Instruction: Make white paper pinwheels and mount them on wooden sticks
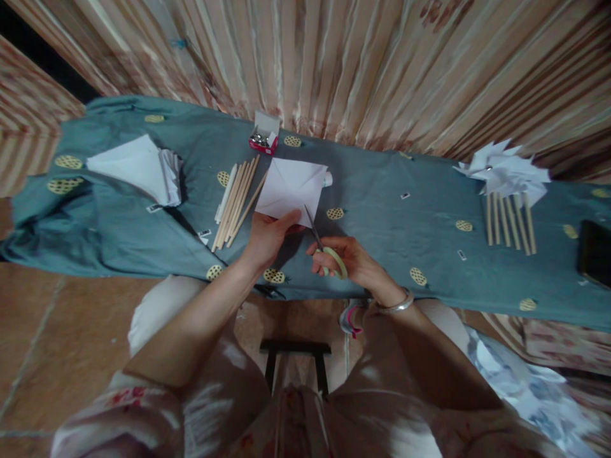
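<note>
My left hand (272, 236) grips the near edge of a square sheet of white paper (292, 184), thumb on top; faint crease lines cross the sheet. My right hand (344, 257) has its fingers in the loops of a pair of scissors (329, 252) with pale yellow-green handles. The blade tips lie at the sheet's near right corner. To the left of the paper rests a bundle of wooden sticks (238, 200). A small white cylinder (327, 179) shows partly from under the sheet's right edge.
A small red box (264, 135) of shiny metal pieces stands open behind the sticks. White paper sheets (138, 168) are stacked at left. Paper pinwheels (506, 168) on sticks lie at right, near a dark phone-like object (594, 254). A green patterned cloth (382, 242) covers the table.
</note>
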### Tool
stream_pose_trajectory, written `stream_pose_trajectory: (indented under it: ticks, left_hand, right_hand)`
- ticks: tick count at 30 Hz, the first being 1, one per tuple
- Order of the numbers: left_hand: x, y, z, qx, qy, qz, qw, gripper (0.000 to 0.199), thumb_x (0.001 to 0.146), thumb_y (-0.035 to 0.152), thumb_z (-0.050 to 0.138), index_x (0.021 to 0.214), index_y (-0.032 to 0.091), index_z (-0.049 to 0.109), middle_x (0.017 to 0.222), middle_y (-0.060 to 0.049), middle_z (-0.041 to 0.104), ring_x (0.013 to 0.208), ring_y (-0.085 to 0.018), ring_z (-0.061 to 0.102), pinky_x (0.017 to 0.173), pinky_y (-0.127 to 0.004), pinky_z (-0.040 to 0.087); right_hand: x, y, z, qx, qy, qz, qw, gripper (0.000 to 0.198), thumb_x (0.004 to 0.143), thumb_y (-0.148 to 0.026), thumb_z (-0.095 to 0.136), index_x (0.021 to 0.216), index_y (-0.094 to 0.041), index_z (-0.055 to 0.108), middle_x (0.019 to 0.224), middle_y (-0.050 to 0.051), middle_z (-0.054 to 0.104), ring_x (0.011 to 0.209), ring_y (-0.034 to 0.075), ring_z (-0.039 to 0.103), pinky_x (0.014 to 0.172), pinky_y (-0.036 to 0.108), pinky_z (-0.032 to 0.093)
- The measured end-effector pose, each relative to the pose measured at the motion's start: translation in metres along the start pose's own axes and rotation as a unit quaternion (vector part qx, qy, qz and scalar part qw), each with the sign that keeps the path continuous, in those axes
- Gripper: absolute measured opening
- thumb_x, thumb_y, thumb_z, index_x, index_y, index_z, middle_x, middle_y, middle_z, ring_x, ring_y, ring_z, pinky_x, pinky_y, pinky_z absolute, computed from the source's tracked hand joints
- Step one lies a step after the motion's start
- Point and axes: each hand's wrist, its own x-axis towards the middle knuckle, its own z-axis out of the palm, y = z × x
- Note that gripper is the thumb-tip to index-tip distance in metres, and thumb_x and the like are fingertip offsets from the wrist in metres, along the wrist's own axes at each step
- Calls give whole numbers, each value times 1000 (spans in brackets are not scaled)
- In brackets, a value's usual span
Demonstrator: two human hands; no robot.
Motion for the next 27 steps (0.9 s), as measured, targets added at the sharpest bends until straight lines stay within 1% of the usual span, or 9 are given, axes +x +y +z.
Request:
stream_pose_trajectory:
  ticks: [4,9,15,21,25,27]
  left_hand:
    - [0,-1,0,-7,-1,0,1000,26,58,28,87,63,17,64,67,0,65,59,-12,60,58,-26,56]
    - [1,0,0,-1,3,2,1000,30,57,28,87,56,17,59,60,2,61,55,-11,57,53,-25,53]
    - [0,1,1,3,0,13,1000,25,58,29,84,62,15,64,65,0,64,58,-12,59,57,-26,56]
    - [0,-1,1,20,7,12,1000,27,58,30,84,60,16,61,64,0,63,58,-13,58,56,-26,54]
    - [0,-2,1,17,13,11,1000,28,58,31,84,57,17,60,62,1,61,56,-12,55,56,-27,54]
    - [0,-1,1,9,13,13,1000,26,57,29,84,59,17,62,63,1,63,57,-12,56,56,-26,54]
  right_hand:
    - [0,0,0,2,1,1,1000,46,64,-59,85,76,-17,68,60,-3,64,53,9,58,53,22,49]
    - [0,0,-1,-9,-6,-1,1000,47,66,-60,83,77,-17,68,61,-2,64,53,9,58,53,22,49]
    - [0,0,0,-3,-3,9,1000,45,65,-58,85,75,-18,67,61,-3,64,53,9,57,52,21,49]
    - [0,0,1,2,3,11,1000,43,64,-56,85,75,-18,67,59,-4,62,53,9,57,51,21,48]
    - [0,0,0,-8,2,6,1000,44,66,-57,84,75,-18,68,59,-3,63,53,9,58,51,20,48]
    - [-1,1,-1,-15,0,1,1000,46,66,-59,83,76,-18,68,59,-3,64,53,9,58,51,21,48]
